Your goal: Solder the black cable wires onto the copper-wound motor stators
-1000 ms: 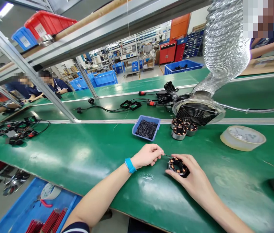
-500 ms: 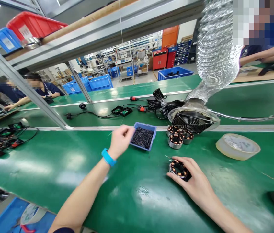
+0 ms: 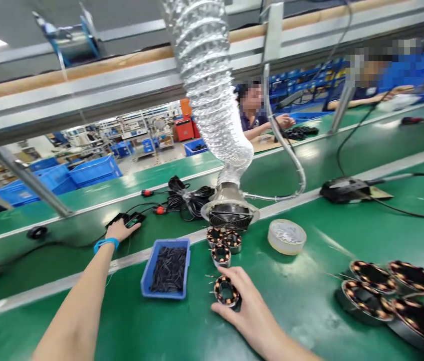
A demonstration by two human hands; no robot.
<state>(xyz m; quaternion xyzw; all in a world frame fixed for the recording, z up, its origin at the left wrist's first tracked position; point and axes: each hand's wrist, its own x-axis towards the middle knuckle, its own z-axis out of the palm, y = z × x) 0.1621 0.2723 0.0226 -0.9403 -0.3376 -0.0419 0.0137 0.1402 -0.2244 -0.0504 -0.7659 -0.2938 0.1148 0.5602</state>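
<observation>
My right hand (image 3: 251,313) rests on the green bench (image 3: 302,301), fingers curled round a small copper-wound stator (image 3: 226,292) that lies flat on the mat. My left hand (image 3: 119,230), with a blue wristband (image 3: 106,244), is stretched far forward with fingers extended. Its fingertips touch a small black box (image 3: 127,219) wired to cables on the belt beyond the white strip. A blue tray (image 3: 147,275) of thin black pieces sits between my two arms.
Three more small stators (image 3: 221,243) stand under a round extraction fan (image 3: 230,214) on a silver duct (image 3: 212,100). A shallow round tub (image 3: 286,235) is to their right, and several larger stators (image 3: 385,286) lie at far right. Coiled black cables (image 3: 189,196) lie beyond. Other people work behind.
My left hand left the stator, passed the blue tray and now reaches the black box on the far belt. My right hand stays on the stator. The view swung right.
</observation>
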